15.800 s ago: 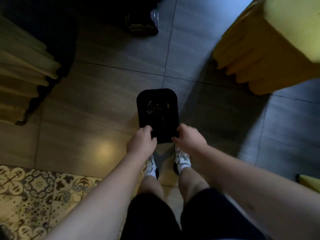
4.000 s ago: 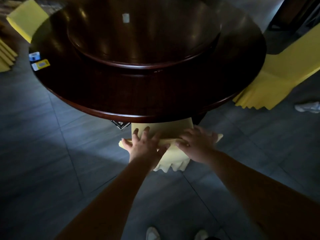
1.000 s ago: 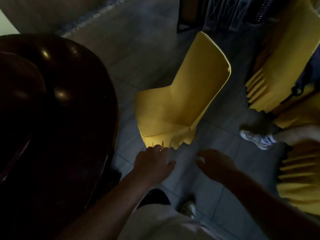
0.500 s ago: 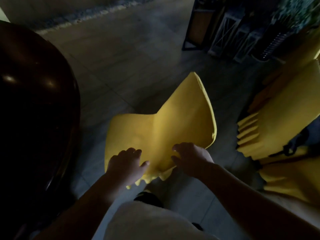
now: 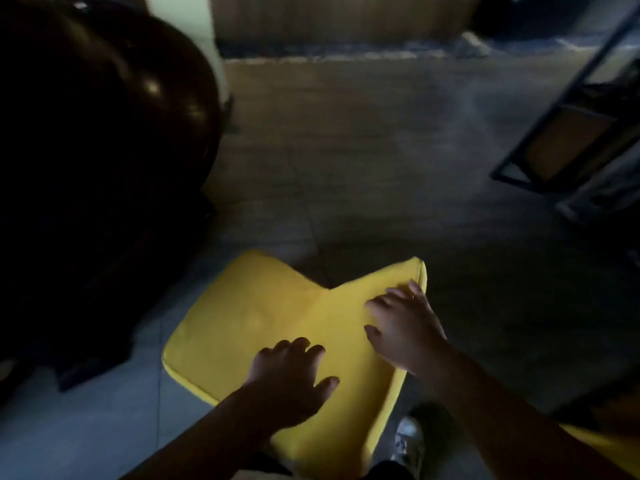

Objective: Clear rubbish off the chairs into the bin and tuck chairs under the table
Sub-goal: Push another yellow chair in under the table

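Note:
A yellow covered chair (image 5: 242,323) stands on the grey tiled floor just right of the dark round table (image 5: 104,133), its seat turned toward the table. My left hand (image 5: 291,379) lies on the lower part of the chair's backrest, fingers spread. My right hand (image 5: 405,327) holds the backrest higher up, fingertips at its top edge. No rubbish shows on the seat. The bin is out of view.
The table's dark base (image 5: 86,368) sits on the floor left of the chair. A black metal frame (image 5: 571,133) leans at the right. Part of another yellow chair (image 5: 606,445) shows at the bottom right. My shoe (image 5: 408,441) is just behind the chair.
The chair has swung round and come closer to the table, its seat now toward the table. Both my hands have shifted from the seat's front edge onto the backrest.

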